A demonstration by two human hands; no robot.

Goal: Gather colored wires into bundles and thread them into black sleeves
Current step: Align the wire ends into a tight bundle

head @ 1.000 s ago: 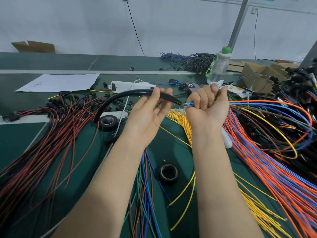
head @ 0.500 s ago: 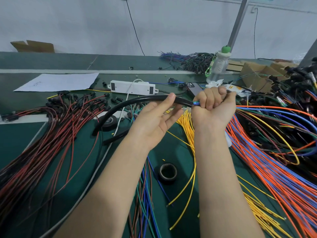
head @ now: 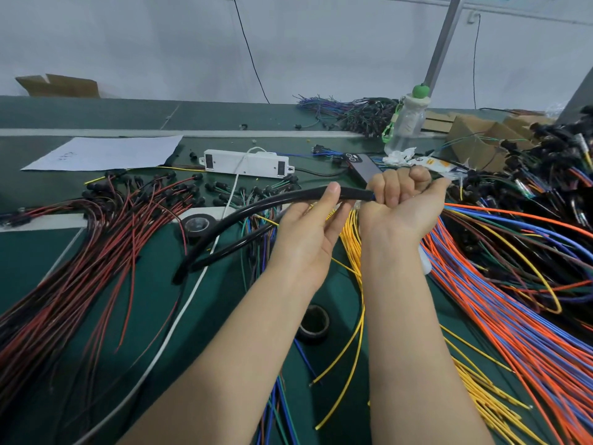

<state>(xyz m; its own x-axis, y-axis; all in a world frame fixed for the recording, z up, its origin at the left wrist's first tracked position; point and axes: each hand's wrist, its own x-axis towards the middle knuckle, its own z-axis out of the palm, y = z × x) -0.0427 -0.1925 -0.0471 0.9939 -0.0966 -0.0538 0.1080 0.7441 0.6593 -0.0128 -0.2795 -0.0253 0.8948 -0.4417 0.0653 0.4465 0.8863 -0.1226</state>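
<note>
Centre of frame: our left hand grips the black sleeve near its mouth, and our right hand clenches the wire bundle there. We should align both and feed in short pushes.

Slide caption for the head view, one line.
Left hand holds black sleeve; right hand grips wire bundle at its mouth.

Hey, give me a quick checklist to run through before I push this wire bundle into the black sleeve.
1. Left hand grips black sleeve near its mouth: ok.
2. Right hand fisted round wire bundle: ok.
3. Bundle meets sleeve mouth: ok.
4. All wire tips inside the mouth: cannot tell, fingers hide them.
5. Sleeve's far end unblocked on the table: cannot tell.
</note>
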